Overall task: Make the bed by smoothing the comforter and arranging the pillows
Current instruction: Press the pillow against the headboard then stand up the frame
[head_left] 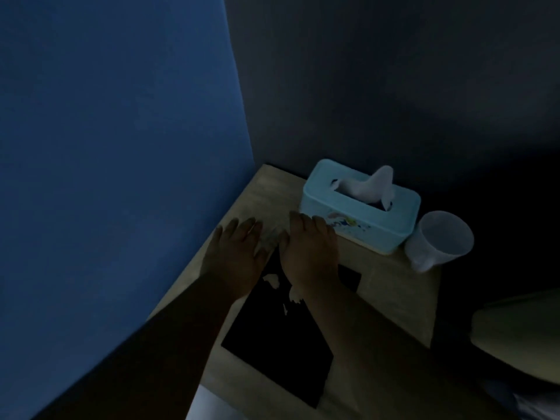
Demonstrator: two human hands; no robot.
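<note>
The view is very dim. My left hand (235,256) and my right hand (309,250) lie palm down, side by side, on a light wooden bedside table (394,298), fingers stretched out. A pale crumpled patch (270,234), perhaps a tissue, shows between them. My forearms cross a flat black rectangle (272,344) lying on the table. A pale yellowish soft shape (515,334) at the right edge may be a pillow or bedding; I cannot tell which. No comforter is clearly visible.
A light blue tissue box (360,216) with a tissue sticking up stands at the table's back, just right of my right hand. A clear plastic cup (439,241) lies tilted beside it. A blue panel (115,147) rises on the left, with a dark wall behind.
</note>
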